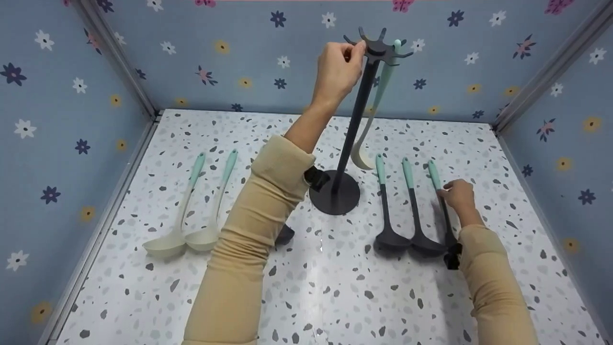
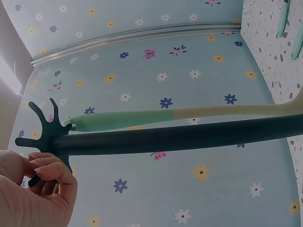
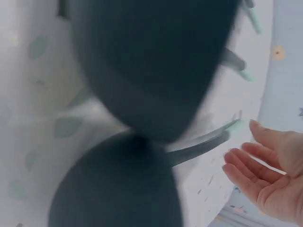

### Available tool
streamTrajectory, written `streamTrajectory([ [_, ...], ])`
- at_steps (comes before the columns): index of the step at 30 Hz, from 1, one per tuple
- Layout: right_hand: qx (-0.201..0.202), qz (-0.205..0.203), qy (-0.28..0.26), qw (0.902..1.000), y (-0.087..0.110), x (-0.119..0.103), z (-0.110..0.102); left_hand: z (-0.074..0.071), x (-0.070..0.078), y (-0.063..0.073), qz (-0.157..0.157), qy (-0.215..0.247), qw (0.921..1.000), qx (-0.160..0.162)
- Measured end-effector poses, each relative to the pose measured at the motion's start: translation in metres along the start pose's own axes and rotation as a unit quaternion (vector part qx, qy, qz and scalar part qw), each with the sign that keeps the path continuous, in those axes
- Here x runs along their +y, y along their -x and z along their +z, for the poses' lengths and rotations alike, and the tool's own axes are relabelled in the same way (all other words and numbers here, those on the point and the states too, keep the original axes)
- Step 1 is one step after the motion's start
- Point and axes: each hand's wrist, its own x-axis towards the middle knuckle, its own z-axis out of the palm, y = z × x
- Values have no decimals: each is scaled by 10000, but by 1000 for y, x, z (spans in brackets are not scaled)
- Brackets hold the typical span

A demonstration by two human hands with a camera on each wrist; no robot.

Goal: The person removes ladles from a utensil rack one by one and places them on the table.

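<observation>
At the top of a black utensil stand (image 1: 354, 120), my left hand (image 1: 339, 72) pinches one of the hooks. In the left wrist view, the left thumb and fingers (image 2: 56, 177) close round that hook. A cream ladle with a mint handle (image 1: 385, 79) hangs from another hook on the stand's right. My right hand (image 1: 460, 194) is beside the handle of the rightmost black ladle (image 1: 444, 211). Its fingers (image 3: 246, 182) are spread and relaxed in the right wrist view; whether they touch the handle I cannot tell. Two more black ladles, a middle one (image 1: 414, 211) and a left one (image 1: 386, 206), lie alongside.
Left of the stand, two cream ladles (image 1: 179, 225) (image 1: 210, 230) lie on the speckled table (image 1: 335, 287). Part of another black utensil (image 1: 285, 235) shows from under my left sleeve. Blue flowered panels (image 1: 282, 67) enclose the table at the back and sides.
</observation>
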Motion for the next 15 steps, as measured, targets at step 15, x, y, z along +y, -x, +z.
streamTrajectory([
  [15, 1431, -2137, -2500, 9335, -1, -85, -14, 0, 0, -1, 30, -84, 10000, 9],
])
